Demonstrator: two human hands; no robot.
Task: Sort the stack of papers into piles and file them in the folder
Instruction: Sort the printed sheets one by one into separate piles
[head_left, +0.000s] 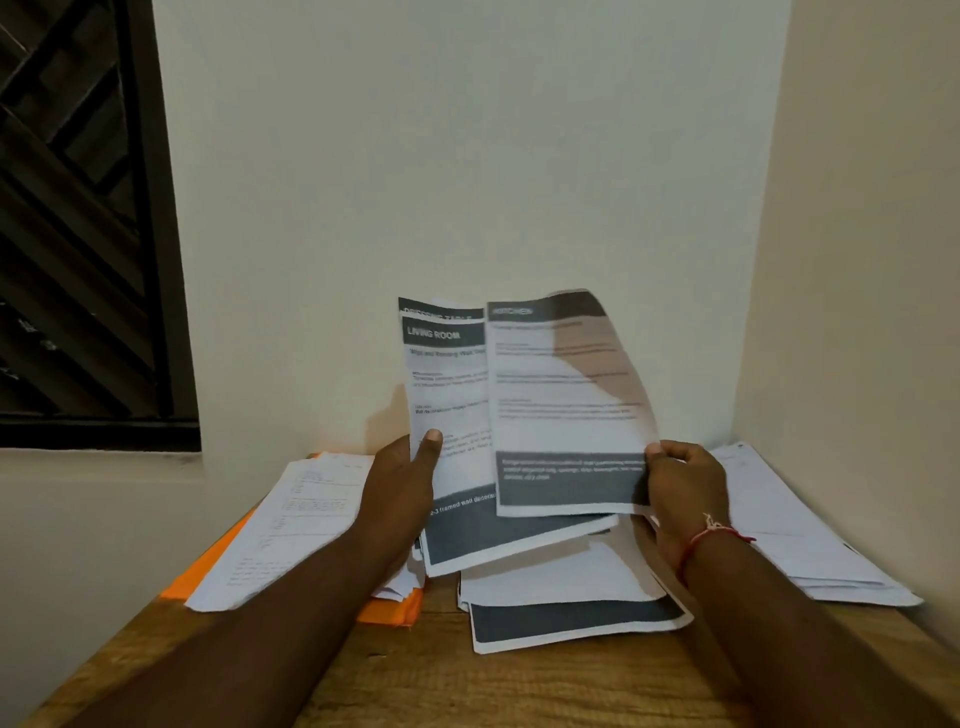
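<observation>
Over the wooden table (467, 686), the left hand (400, 483) grips a fanned stack of papers (447, 395); the right hand (685, 483) pinches one sheet (566, 405) by its corner. Held so lightly, it might slip onto the wrong pile (561, 587) below.

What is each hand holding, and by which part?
Left hand: white printed sheets headed LIVING ROOM, held at their left edge. Right hand: white dark-banded KITCHEN sheet, held at its lower right edge.

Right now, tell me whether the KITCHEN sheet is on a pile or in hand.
In hand: the right hand pinches the KITCHEN sheet by its lower right edge, raised above the centre pile.
</observation>
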